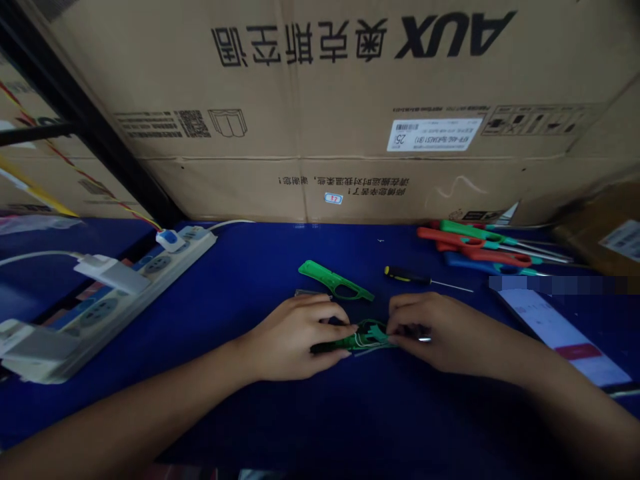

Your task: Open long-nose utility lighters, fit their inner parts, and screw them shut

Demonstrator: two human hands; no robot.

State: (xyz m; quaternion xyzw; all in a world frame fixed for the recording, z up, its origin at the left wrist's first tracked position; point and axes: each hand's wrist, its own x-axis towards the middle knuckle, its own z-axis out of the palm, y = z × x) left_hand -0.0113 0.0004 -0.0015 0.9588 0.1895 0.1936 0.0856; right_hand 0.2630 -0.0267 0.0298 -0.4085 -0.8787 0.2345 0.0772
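Note:
My left hand (307,333) is closed around the rear of an opened green lighter body (356,341), keeping it low over the blue table. Thin pale wires and a teal trigger piece (375,332) show inside the casing. At the front end, the fingertips of my right hand (425,330) pinch the lighter; a short shiny metal part (424,339) shows by them, and what it belongs to is hidden. Just beyond my hands lies a loose green casing half (336,280) with an oval trigger opening. A black and yellow screwdriver (407,274) rests to its right.
Several long-nosed lighters (480,248) in red, green and blue are piled at the back right. A phone (565,333) lies at the right. On the left runs a white power strip (150,280) with plugs in it. A large cardboard box (300,140) walls off the back.

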